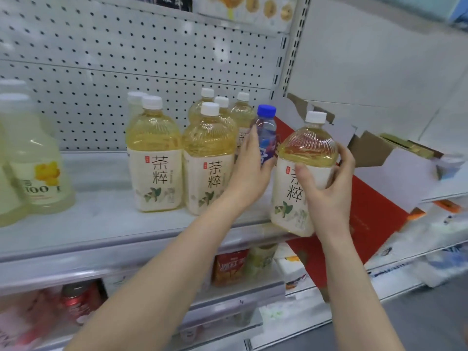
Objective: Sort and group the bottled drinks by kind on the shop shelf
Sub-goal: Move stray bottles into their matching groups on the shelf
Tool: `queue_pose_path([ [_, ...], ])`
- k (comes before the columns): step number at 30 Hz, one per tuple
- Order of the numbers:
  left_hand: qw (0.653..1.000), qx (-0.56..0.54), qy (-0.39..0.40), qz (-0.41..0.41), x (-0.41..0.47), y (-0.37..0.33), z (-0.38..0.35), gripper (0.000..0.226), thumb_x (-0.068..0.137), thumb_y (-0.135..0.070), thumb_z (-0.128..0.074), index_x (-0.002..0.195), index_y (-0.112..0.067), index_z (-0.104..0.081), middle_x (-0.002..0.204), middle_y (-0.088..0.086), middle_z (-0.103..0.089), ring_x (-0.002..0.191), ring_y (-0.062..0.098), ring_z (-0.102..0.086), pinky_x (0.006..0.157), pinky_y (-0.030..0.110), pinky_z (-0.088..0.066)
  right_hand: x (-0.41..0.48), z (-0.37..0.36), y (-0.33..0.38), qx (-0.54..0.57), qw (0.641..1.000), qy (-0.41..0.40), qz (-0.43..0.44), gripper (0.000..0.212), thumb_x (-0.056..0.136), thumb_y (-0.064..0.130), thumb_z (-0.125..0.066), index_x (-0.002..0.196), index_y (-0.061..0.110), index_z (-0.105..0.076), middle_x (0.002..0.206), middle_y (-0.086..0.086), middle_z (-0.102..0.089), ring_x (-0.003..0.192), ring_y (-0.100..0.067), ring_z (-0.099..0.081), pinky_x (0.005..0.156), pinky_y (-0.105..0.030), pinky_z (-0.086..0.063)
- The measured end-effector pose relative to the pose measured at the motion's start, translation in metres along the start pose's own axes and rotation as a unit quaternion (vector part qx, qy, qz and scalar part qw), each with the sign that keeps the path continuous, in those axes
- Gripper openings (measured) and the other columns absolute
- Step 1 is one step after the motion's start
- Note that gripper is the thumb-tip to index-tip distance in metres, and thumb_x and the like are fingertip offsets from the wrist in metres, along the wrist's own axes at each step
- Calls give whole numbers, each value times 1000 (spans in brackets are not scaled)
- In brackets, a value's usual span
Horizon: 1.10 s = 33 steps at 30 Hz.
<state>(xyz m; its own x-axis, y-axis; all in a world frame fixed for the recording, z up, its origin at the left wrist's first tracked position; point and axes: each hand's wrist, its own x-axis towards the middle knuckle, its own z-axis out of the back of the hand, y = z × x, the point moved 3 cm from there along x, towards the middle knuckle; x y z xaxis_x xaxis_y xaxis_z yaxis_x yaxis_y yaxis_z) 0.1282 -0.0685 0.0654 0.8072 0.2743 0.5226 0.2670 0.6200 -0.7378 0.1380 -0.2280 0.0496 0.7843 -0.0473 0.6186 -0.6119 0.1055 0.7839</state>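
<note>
A: Where is the tea bottle (302, 158) held?
B: Tilted, off the front edge of the shelf (101, 224), gripped mid-label by the right hand (326, 191). The blue-capped bottle (266, 127) is clasped by the left hand (249, 171).
A: Handling?
B: Full, so likely heavy; the slick film is best gripped at the waist.

**Shelf count: drinks and the rest**

Seven tea bottles (155, 158), white caps. Six stand on the shelf (101, 219), two at left and four clustered. The seventh is the held tea bottle (307, 145) in the right hand (326, 196).

One blue-cap bottle (266, 133), in the left hand (249, 171).

At least three lemon bottles (35, 160), far left, blurred and cut by the edge.

Below: one red can (76, 305), one orange-red bottle (229, 267), one pale bottle (260, 259). The rest are too blurred to count.

One red box (374, 219). One torn carton (395, 168).
</note>
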Motion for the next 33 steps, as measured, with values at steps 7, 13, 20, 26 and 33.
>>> queue_pose_path([
  [7, 981, -98, -43, 161, 45, 39, -41, 89, 91, -15, -71, 158, -11, -12, 154, 8, -41, 141, 25, -41, 116, 44, -35, 13, 19, -9, -10, 1000, 7, 3, 69, 88, 30, -80, 146, 23, -41, 129, 7, -63, 114, -4, -64, 91, -21, -54],
  [13, 988, -87, -59, 110, 24, 33, -35, 67, 86, -18, -75, 142, -17, -38, 138, 2, -56, 127, 21, -54, 107, 47, -46, 23, 25, -16, -15, 1000, -1, 1, 70, 87, 35, -80, 145, 29, -41, 132, 10, -62, 118, -7, -64, 101, -41, -55],
  [20, 996, -88, -21, 25, -37, -1, 12, 67, 83, -38, -74, 141, -31, -41, 129, -13, -59, 119, 7, -56, 100, 37, -48, 39, -2, -33, 14, 999, 28, -15, 77, 84, 43, -77, 148, 26, -37, 137, 4, -60, 123, -13, -62, 104, -50, -51],
  [26, 988, -148, -26, 40, -62, -8, 54, 55, 86, -31, -76, 133, -31, -48, 114, -21, -68, 106, -4, -64, 91, 26, -54, 45, -56, -51, 55, 992, 110, -24, 80, 90, 34, -78, 153, 23, -31, 146, 0, -53, 132, -13, -55, 112, -47, -46],
  [33, 978, -139, -146, 53, -84, 17, 119, 49, 83, -34, -76, 128, -27, -56, 110, -16, -71, 100, 1, -68, 78, 14, -52, 45, -95, -52, 57, 985, 165, -4, 69, 93, 37, -72, 147, 46, -29, 153, 8, -46, 141, -9, -45, 119, -48, -38],
])
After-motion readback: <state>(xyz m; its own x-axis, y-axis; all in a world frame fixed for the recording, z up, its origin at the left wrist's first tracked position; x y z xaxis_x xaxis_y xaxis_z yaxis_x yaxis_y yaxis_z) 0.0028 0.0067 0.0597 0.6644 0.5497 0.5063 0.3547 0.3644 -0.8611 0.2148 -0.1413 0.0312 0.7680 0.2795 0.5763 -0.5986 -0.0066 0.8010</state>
